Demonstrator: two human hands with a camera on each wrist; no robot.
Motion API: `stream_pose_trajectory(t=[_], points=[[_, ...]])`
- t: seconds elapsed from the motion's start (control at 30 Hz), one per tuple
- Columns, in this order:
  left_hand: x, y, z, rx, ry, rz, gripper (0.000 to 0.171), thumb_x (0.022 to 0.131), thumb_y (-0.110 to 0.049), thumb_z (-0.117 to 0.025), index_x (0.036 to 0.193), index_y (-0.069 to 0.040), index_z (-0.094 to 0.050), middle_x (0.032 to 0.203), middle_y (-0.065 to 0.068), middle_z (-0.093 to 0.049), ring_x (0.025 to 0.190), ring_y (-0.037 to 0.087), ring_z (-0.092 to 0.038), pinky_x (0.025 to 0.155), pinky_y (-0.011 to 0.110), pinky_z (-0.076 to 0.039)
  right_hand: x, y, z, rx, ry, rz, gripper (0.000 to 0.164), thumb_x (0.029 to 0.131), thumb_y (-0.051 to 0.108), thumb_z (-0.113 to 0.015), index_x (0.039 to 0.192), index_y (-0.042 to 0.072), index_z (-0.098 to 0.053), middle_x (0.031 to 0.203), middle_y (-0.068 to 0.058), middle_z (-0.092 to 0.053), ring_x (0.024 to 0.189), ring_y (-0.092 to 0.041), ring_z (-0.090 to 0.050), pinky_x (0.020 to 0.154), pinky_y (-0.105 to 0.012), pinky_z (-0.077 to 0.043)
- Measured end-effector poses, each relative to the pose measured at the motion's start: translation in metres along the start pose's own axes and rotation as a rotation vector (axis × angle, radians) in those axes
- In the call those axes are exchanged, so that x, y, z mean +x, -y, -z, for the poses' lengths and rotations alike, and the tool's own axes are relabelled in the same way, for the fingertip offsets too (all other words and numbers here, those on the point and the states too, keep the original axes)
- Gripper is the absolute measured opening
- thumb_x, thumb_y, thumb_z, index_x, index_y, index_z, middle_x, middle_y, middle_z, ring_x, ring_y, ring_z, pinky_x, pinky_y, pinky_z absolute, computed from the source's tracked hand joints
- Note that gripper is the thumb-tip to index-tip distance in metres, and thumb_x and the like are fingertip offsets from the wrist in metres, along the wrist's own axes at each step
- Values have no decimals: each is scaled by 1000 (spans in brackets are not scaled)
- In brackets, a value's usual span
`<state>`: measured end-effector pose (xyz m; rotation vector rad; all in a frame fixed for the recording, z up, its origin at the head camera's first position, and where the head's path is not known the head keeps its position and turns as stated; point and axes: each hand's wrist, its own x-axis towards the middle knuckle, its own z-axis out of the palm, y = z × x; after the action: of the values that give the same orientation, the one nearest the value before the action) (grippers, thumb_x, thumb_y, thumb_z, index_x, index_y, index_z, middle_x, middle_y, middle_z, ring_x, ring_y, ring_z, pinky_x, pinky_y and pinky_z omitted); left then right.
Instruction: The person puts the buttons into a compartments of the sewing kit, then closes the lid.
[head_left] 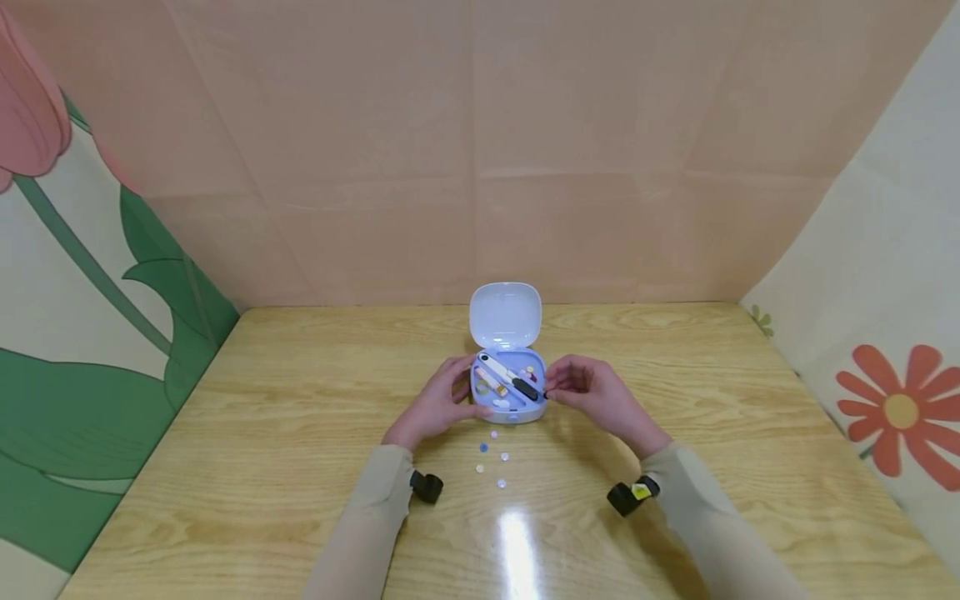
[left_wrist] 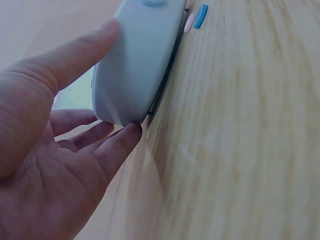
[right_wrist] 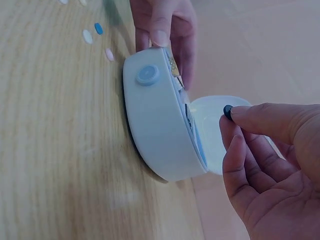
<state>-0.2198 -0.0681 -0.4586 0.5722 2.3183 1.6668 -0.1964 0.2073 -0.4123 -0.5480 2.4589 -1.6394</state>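
A small light-blue case (head_left: 512, 414) stands on the table with its translucent lid (head_left: 506, 315) raised at the back. My left hand (head_left: 441, 402) grips the case's left side, thumb at the front wall and fingers (left_wrist: 120, 150) around the corner. Between thumb and fingertips my right hand (head_left: 596, 392) pinches a small black button (right_wrist: 228, 112), just off the case's right rim. Lying diagonally in the case is a white tool with a black end (head_left: 524, 388). Beside it sits a small tan-and-white item (head_left: 491, 382), with several small coloured pieces around.
Several loose buttons lie on the wooden table (head_left: 300, 467) in front of the case, among them a blue button (head_left: 483, 447) and a white button (head_left: 502, 483). A pinkish backdrop (head_left: 472, 167) rises behind the table's far edge, and flowered panels flank both sides.
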Motion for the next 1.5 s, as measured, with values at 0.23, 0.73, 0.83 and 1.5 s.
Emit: stream_pose_trajectory(t=[0.23, 0.73, 0.83, 1.5], points=[[-1, -1, -1, -3, 7, 0, 89, 74, -17, -82, 148, -11, -34, 141, 3, -36, 134, 22, -36, 107, 25, -37, 9, -2, 2, -29, -12, -30, 24, 87, -1, -68, 109, -6, -60, 98, -12, -65, 90, -26, -62, 79, -27, -57], [-11, -25, 0, -24, 20, 1, 85, 78, -4, -78, 148, -1, -29, 144, 17, -33, 136, 33, -32, 111, 41, -34, 23, -10, 3, 40, -81, -24, 23, 87, -4, -66, 108, -9, -59, 101, -20, -65, 92, -31, -62, 80, -26, -57], [-7, -16, -1, -7, 10, -2, 86, 77, -10, -79, 148, -5, -31, 142, 11, -35, 135, 29, -34, 110, 35, -36, 24, -11, 2, 39, -93, -56, 23, 87, -3, -66, 109, -7, -60, 101, -17, -66, 92, -29, -63, 81, -27, -57], [-5, -10, -1, -4, 6, 9, 87, 77, -10, -80, 149, -8, -31, 141, 8, -36, 135, 26, -34, 109, 32, -36, 42, -20, -8, 14, -157, -68, 30, 86, -7, -66, 114, -4, -58, 98, -17, -66, 91, -28, -64, 80, -26, -57]])
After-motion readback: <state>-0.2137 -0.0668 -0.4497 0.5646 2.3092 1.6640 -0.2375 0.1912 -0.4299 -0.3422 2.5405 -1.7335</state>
